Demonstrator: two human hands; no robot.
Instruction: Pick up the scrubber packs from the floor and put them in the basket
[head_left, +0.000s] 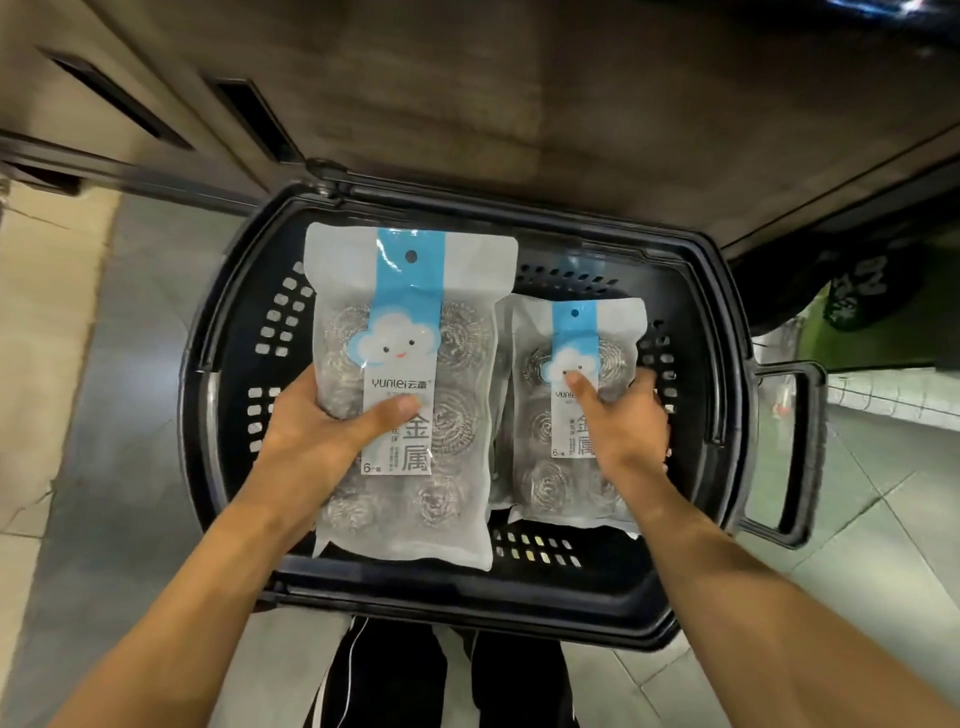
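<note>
A black plastic basket (696, 291) stands on the floor in front of me. My left hand (322, 426) grips a clear pack of steel scrubbers (415, 322) with a blue cloud label, thumb on its front, held above the basket's left half. My right hand (623, 415) holds a second, like pack (571, 483) lower down inside the basket's right half, thumb pressed on its label and fingers round its right edge. Whether this pack rests on the basket floor I cannot tell.
The basket's long handle (795, 457) sticks out to the right over grey floor tiles. A dark wooden cabinet (519, 93) rises just behind the basket. My dark trousers (447, 675) show below the near rim. A dark bag (857, 291) lies at the right.
</note>
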